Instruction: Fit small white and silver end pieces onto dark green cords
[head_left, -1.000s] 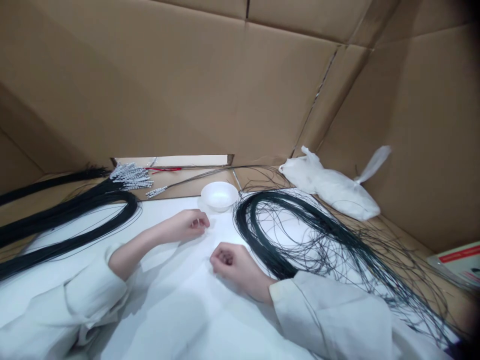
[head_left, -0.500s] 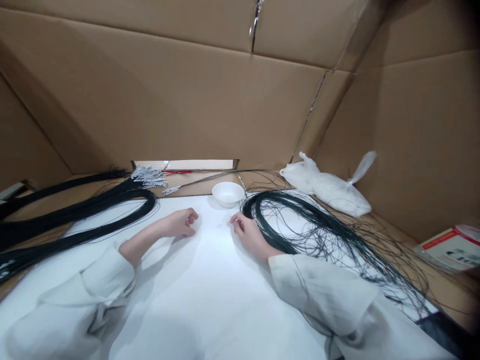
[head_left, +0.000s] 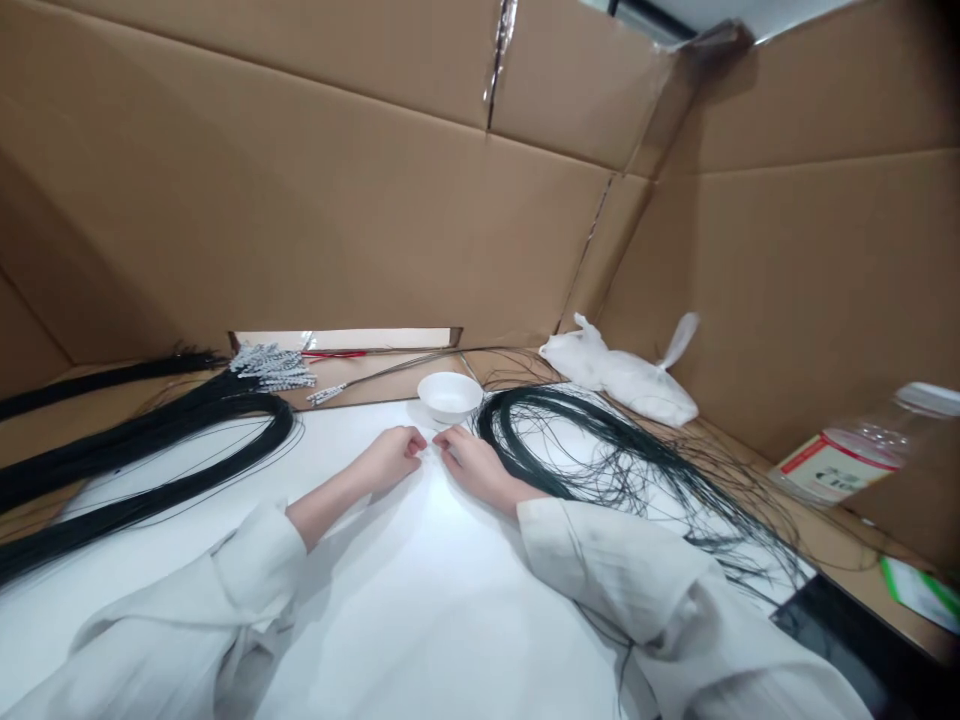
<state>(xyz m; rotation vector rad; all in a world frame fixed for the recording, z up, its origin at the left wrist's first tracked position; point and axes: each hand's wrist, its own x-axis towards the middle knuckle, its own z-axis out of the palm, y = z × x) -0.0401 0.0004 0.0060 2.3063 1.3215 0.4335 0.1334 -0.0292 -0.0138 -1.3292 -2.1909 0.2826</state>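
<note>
My left hand (head_left: 391,459) and my right hand (head_left: 471,462) are close together over the white tabletop (head_left: 390,610), just in front of a small white bowl (head_left: 450,397). Fingers of both hands are curled with the tips pinched; whatever lies between them is too small to make out. Beside my right hand a looped bundle of dark green cords (head_left: 517,440) spreads to the right with loose, tangled ends. A looped bundle of black cords (head_left: 262,430) lies to the left of my left forearm.
White-tipped cord ends (head_left: 271,367) and a red strand lie at the back left. Knotted white plastic bags (head_left: 622,378) rest at the back right. A clear bottle with a red and white label (head_left: 840,465) stands far right. Cardboard walls (head_left: 300,200) surround the table.
My left hand has moved right and my right hand slightly left, so the gap between them has narrowed. The view has shifted, showing more of the bottle.
</note>
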